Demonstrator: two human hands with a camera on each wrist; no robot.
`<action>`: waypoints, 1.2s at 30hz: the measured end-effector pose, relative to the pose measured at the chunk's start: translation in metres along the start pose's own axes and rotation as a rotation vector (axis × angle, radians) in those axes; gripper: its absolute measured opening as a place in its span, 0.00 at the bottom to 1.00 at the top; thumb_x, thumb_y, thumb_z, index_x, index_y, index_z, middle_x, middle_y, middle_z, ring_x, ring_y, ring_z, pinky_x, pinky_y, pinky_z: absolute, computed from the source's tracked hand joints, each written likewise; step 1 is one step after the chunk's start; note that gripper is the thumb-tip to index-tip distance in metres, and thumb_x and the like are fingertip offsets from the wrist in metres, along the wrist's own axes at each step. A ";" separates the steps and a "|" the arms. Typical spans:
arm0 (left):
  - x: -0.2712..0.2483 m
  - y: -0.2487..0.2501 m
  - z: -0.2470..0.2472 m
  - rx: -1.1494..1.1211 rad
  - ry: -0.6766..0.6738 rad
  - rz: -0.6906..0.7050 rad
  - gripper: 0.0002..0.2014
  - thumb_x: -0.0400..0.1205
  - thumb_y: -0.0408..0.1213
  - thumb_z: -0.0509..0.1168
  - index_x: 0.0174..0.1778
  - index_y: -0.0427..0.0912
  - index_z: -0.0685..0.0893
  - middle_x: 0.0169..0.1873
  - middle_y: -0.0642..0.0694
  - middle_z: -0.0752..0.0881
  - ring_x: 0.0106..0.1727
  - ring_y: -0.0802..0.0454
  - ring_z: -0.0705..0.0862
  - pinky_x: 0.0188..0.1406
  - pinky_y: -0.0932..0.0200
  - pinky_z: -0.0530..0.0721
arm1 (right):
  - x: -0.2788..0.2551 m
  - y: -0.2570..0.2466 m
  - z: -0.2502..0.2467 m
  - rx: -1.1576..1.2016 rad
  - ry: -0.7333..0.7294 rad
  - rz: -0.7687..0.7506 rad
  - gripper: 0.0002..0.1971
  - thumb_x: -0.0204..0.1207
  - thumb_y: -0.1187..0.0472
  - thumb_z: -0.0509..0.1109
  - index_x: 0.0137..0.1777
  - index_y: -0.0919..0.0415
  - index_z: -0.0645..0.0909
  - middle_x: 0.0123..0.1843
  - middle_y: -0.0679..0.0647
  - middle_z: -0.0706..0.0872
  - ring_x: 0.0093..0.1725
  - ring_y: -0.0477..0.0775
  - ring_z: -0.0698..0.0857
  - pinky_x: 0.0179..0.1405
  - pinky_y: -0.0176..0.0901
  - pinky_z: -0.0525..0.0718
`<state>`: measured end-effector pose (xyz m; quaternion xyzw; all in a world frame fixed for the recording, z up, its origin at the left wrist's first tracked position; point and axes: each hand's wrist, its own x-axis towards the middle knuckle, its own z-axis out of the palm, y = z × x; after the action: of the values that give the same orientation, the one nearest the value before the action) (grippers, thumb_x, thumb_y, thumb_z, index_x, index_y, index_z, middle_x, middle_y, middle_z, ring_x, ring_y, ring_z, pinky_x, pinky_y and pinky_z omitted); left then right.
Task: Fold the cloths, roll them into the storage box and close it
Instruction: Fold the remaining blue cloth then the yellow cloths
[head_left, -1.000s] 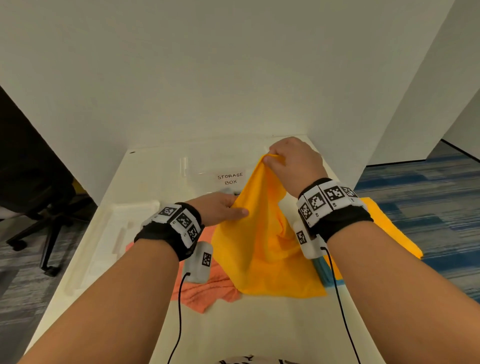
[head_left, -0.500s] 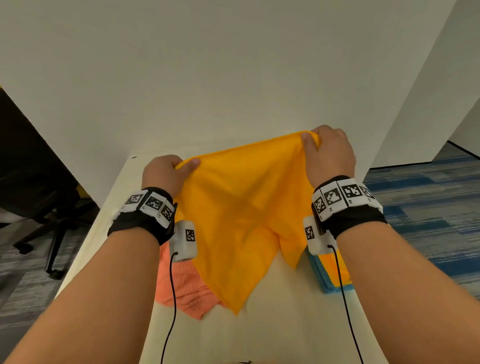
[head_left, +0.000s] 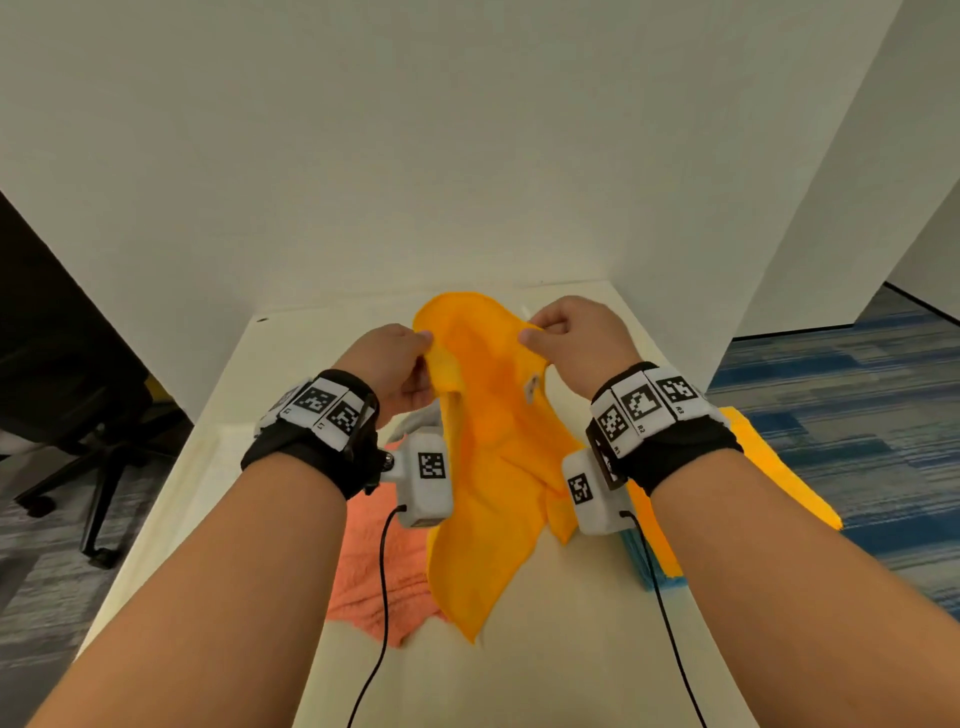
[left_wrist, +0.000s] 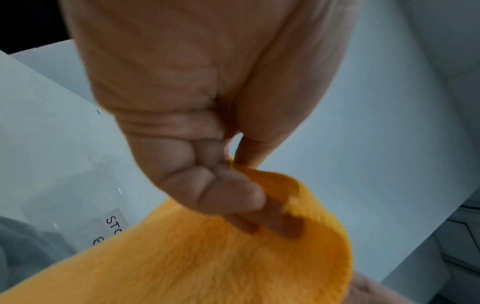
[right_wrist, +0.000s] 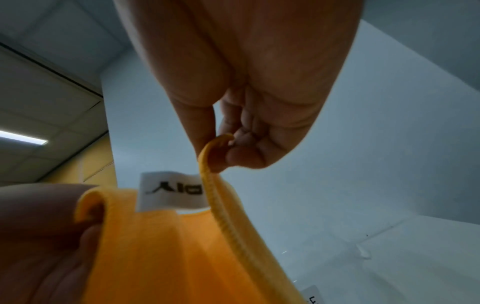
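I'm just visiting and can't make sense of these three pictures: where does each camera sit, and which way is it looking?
Head: worn on the head, looking forward and down at the table; both forearms, left hand and right hand hold up the yellow cloth.
Left wrist: on the left wrist, looking along the palm; curled fingers pinch the cloth, with the box label below.
Right wrist: on the right wrist, looking upward along the hand toward wall and ceiling; fingers pinch the hem, near the cloth's tag.
Shared: all three show the yellow cloth.
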<state>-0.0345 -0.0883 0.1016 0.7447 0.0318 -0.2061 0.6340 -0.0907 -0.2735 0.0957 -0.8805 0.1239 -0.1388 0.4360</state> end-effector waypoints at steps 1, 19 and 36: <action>-0.001 0.001 0.003 -0.049 -0.014 -0.019 0.11 0.88 0.37 0.56 0.39 0.43 0.71 0.27 0.45 0.71 0.25 0.52 0.71 0.20 0.65 0.80 | -0.001 -0.003 0.003 0.023 -0.056 -0.022 0.02 0.77 0.58 0.72 0.48 0.52 0.82 0.38 0.43 0.81 0.42 0.48 0.83 0.47 0.45 0.84; -0.009 0.006 0.016 -0.286 0.035 -0.094 0.09 0.87 0.28 0.54 0.43 0.34 0.74 0.35 0.39 0.83 0.35 0.50 0.85 0.31 0.56 0.88 | -0.012 -0.016 0.025 0.069 -0.114 -0.243 0.04 0.72 0.61 0.76 0.43 0.51 0.85 0.35 0.39 0.83 0.37 0.39 0.80 0.44 0.37 0.82; -0.011 0.006 0.015 -0.280 -0.080 -0.101 0.05 0.88 0.30 0.53 0.55 0.31 0.71 0.44 0.32 0.88 0.42 0.43 0.90 0.40 0.49 0.90 | -0.013 -0.011 0.029 -0.356 -0.107 -0.404 0.08 0.76 0.61 0.67 0.53 0.52 0.80 0.50 0.46 0.83 0.49 0.49 0.81 0.50 0.44 0.81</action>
<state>-0.0466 -0.1011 0.1090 0.6378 0.0723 -0.2610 0.7210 -0.0916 -0.2417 0.0861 -0.9563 -0.0551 -0.1522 0.2436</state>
